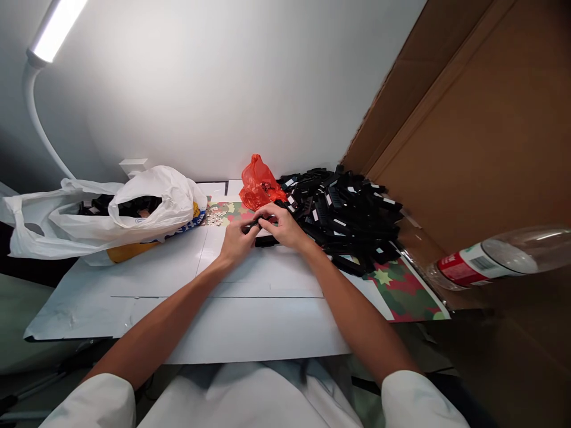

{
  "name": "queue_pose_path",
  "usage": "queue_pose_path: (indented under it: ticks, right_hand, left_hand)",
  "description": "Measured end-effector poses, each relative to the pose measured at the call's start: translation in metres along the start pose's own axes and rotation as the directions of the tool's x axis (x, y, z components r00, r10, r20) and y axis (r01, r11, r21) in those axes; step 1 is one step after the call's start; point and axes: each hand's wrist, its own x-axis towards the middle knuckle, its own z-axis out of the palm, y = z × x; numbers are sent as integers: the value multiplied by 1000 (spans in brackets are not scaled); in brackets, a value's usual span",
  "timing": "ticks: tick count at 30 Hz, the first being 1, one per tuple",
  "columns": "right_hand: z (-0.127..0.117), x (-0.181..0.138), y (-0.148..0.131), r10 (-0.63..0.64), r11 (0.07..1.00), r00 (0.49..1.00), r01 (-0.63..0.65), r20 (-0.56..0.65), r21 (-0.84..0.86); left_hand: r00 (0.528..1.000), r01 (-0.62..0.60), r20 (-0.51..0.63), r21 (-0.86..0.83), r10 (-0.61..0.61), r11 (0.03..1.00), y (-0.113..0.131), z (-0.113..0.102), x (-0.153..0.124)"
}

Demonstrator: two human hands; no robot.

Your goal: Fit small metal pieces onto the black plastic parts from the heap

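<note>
One small black plastic piece [253, 226] was at the centre of the frame, between two hands. The left hand [236, 239] pinched it with thumb and fingers; the right hand [285, 228] had its thumb and fingertips closed on it from the other side. One black bar [266, 241] lay on the white tabletop [263, 327] just below them. Right of centre rose one heap of black plastic parts [343, 214], too overlapped to count, some with white labels. One red plastic bag [257, 181] sat above the hands; left of it, tiny pale pieces [217, 214] lay scattered, too small to count. At the left was one white plastic bag [167, 199] with more black parts inside. One lamp [57, 30] shone upper left; one clear bottle [486, 260] showed at the right edge.
</note>
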Motion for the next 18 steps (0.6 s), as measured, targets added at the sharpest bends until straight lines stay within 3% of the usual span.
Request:
queue_pose_path:
  ticks: [7, 11, 18]
  right_hand:
    - [-6, 1, 13, 23, 978, 994, -45, 111, 202]
    - [-6, 1, 14, 12, 984, 993, -33, 121, 175]
    - [-9, 1, 9, -19, 990, 994, 4, 112, 140]
  left_hand:
    - [982, 175, 117, -307, -146, 935, -1, -5, 10]
    - [958, 268, 192, -356, -211, 895, 2, -10, 12]
    - [951, 251, 258, -324, -170, 912, 3, -15, 12]
